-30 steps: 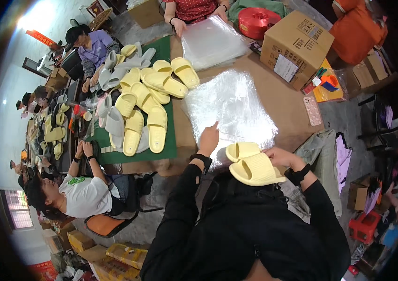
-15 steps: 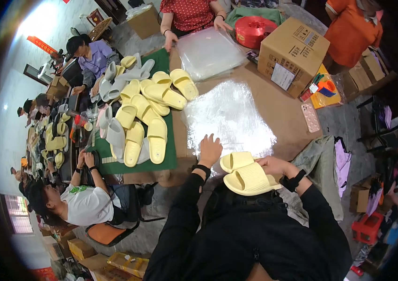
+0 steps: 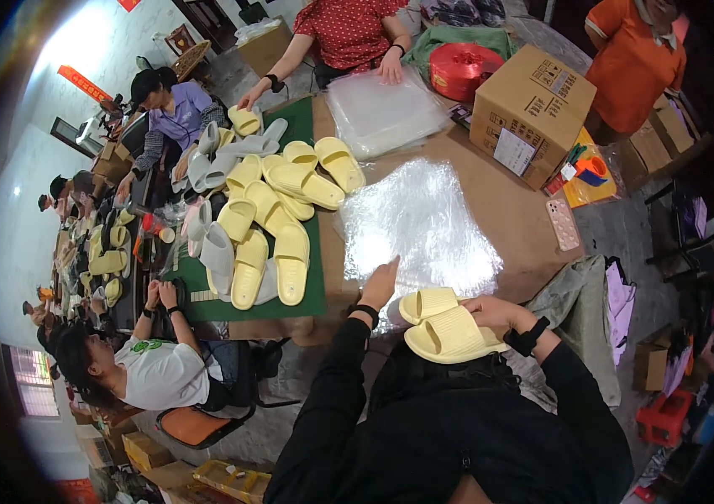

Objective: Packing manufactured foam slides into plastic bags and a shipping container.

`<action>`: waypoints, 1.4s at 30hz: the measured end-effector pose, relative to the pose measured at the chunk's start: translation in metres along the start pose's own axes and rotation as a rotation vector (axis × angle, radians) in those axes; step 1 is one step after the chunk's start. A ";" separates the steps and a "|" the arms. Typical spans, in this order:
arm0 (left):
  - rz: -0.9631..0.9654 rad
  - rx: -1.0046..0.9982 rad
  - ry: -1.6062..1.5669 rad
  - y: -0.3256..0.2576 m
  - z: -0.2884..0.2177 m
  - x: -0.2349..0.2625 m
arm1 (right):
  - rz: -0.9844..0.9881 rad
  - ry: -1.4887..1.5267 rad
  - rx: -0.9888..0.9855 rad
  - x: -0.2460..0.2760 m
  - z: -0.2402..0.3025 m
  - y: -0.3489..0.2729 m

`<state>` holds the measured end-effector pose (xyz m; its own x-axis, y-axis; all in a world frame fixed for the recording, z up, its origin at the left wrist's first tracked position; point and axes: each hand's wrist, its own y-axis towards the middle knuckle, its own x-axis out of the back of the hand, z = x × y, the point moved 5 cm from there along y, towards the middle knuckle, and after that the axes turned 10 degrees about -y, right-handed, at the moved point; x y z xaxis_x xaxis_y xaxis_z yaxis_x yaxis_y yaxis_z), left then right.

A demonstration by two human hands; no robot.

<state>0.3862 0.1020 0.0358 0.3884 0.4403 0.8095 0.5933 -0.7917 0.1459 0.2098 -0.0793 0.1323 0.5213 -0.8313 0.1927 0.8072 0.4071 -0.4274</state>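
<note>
My right hand point(image 3: 496, 312) is closed on a pair of pale yellow slide sandals point(image 3: 448, 332), held side by side near my lap at the table's front edge. Its fingertips are partly hidden behind the sandals. To the left of them, my left hand point(image 3: 380, 284) is at the near edge of a stack of clear plastic bags point(image 3: 424, 218). The fingers of that hand are pressed together on the plastic, partly out of sight. The bags lie flat and shiny on the brown tabletop in front of me.
Several yellow slides point(image 3: 291, 260) and grey slides point(image 3: 218, 252) are piled on a green mat point(image 3: 311, 290) at left. A second bag stack point(image 3: 382, 113), red twine roll point(image 3: 462, 69), carton point(image 3: 533, 113) and pink phone case point(image 3: 563, 224) lie farther off. Co-workers sit around.
My left hand has turned and its spread fingers have come together at the bags' near edge. The right hand keeps the sandals. The person across has reached one hand toward a yellow slide.
</note>
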 end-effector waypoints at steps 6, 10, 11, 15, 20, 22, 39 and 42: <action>-0.103 0.269 -0.337 0.035 -0.029 0.006 | -0.048 -0.005 0.002 0.006 0.022 -0.008; 0.179 0.119 -0.141 0.030 -0.034 -0.012 | -0.105 -0.023 0.030 0.003 0.009 -0.011; 0.154 0.095 -0.068 0.021 -0.022 -0.017 | -0.100 0.027 0.030 0.001 0.014 -0.012; 0.153 0.117 -0.015 0.002 0.002 -0.025 | -0.119 0.095 -0.017 -0.001 -0.001 -0.016; 0.061 0.072 0.085 0.027 -0.032 -0.001 | -0.186 0.074 0.022 0.000 -0.008 -0.021; -0.093 -0.031 0.155 0.034 -0.049 0.014 | -0.182 0.043 -0.003 0.000 -0.004 -0.021; 0.088 -0.133 0.055 0.058 -0.110 0.026 | -1.057 -0.794 0.077 0.006 0.012 -0.025; 0.089 -0.125 0.105 0.052 -0.127 0.025 | -1.182 -0.835 0.077 0.003 0.011 -0.028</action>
<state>0.3374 0.0183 0.1360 0.3558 0.3242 0.8765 0.4652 -0.8749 0.1347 0.1914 -0.0895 0.1545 -0.4628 -0.2414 0.8530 0.8704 -0.3062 0.3855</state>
